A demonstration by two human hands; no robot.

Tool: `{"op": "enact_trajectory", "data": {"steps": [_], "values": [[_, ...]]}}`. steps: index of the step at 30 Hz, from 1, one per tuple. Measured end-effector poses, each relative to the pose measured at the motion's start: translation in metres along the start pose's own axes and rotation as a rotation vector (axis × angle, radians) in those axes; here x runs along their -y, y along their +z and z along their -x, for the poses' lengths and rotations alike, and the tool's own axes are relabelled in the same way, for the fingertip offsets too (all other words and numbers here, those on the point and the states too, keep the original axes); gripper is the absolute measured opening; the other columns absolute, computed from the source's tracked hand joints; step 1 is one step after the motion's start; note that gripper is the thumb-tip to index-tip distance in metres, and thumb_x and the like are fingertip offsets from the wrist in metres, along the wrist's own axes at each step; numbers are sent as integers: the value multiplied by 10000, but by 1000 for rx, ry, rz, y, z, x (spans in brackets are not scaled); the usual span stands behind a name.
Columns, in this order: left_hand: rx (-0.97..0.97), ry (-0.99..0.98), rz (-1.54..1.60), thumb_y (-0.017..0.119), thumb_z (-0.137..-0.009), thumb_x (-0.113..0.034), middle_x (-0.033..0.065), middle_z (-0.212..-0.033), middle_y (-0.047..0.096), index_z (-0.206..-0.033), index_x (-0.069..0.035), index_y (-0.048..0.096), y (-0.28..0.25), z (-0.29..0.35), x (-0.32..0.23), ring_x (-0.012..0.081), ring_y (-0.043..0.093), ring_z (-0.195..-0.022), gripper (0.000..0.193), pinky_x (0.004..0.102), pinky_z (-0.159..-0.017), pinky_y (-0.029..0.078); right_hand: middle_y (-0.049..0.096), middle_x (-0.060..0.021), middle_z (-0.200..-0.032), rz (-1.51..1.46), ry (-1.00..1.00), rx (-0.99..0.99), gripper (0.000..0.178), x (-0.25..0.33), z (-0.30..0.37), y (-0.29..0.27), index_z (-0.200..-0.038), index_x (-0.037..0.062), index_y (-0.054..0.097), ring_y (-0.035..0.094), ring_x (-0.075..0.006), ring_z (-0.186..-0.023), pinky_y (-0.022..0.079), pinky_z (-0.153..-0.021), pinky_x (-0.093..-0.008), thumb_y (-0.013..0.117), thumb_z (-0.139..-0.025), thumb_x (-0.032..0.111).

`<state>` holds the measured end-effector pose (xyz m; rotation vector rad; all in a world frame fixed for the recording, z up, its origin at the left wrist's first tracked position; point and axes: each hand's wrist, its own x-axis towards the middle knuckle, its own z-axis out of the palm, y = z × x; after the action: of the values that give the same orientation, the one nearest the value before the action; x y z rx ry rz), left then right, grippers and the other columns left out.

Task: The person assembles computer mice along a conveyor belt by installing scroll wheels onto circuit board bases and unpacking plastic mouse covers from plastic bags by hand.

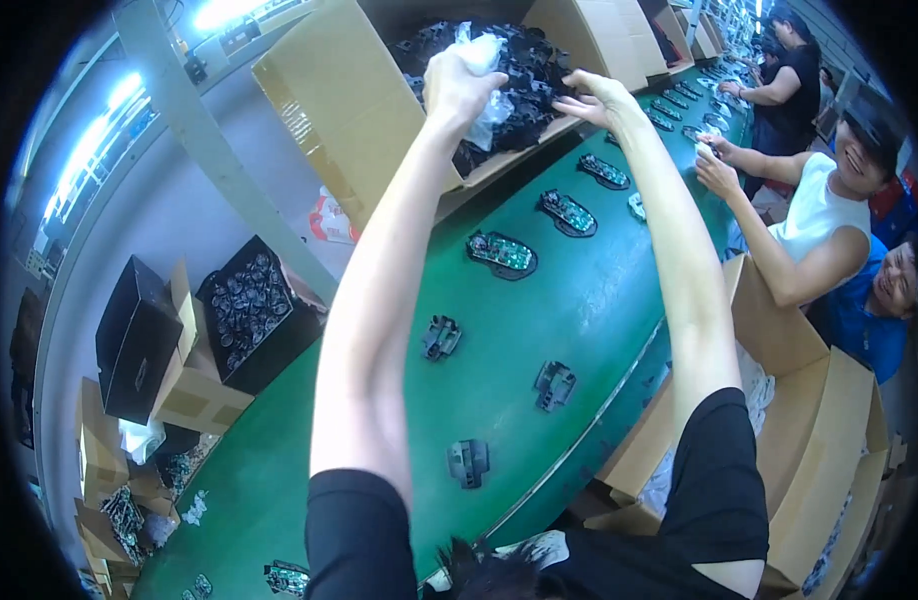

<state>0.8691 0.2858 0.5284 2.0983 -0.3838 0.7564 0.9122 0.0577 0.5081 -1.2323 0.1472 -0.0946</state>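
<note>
Both my arms reach forward over the green belt to an open cardboard box [349, 110] filled with black plastic parts [535, 62]. My left hand [457, 92] is closed around a crumpled clear plastic bag [484, 52], part of which hangs below the fingers. At the box's right side is my right hand [601, 100], its fingers apart beside the black parts. Whether its fingertips touch a part I cannot tell. Three loose black plastic pieces lie on the belt between my forearms, one of them a blocky black piece [468, 463].
Green circuit boards in black housings, such as this one [502, 255], line the belt [379, 440]. Boxes of round black parts [247, 310] stand at left. An open carton [779, 430] sits by my right arm. Co-workers, one in a white top [824, 225], are along the right side.
</note>
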Motion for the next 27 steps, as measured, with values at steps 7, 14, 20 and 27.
{"op": "enact_trajectory", "data": {"steps": [7,14,20,27], "values": [[419,-57,-81,803,-792,-213,184,-1050,723,-1119,-26,676,-125,172,36,337,703,-997,397,403,-878,539,474,-155,-1441,1000,-361,756,944,-113,116,-77,-1552,68,327,580,-225,-1142,524,-922,-362,831,-803,344],[720,-166,-234,807,-755,-248,187,-1104,693,-1067,-44,682,-112,242,89,376,659,-1044,393,448,-888,528,446,-176,-1356,1485,-229,1147,901,-118,282,-88,-1514,126,389,447,-323,-1292,489,-997,-421,854,-751,251],[694,-129,-315,810,-755,-296,176,-1125,672,-1099,-77,668,-66,263,74,384,645,-1051,432,483,-873,534,613,-71,-828,1165,158,1030,310,-141,295,-70,-1070,83,651,634,-267,-892,502,-774,-424,769,-788,135],[700,-267,-272,796,-774,-232,186,-1009,713,-1055,-45,675,-111,287,76,373,685,-972,358,467,-829,551,594,-91,-925,1308,-595,934,181,-143,335,-25,-938,56,628,597,-285,-878,521,-696,-416,720,-821,159]]}}
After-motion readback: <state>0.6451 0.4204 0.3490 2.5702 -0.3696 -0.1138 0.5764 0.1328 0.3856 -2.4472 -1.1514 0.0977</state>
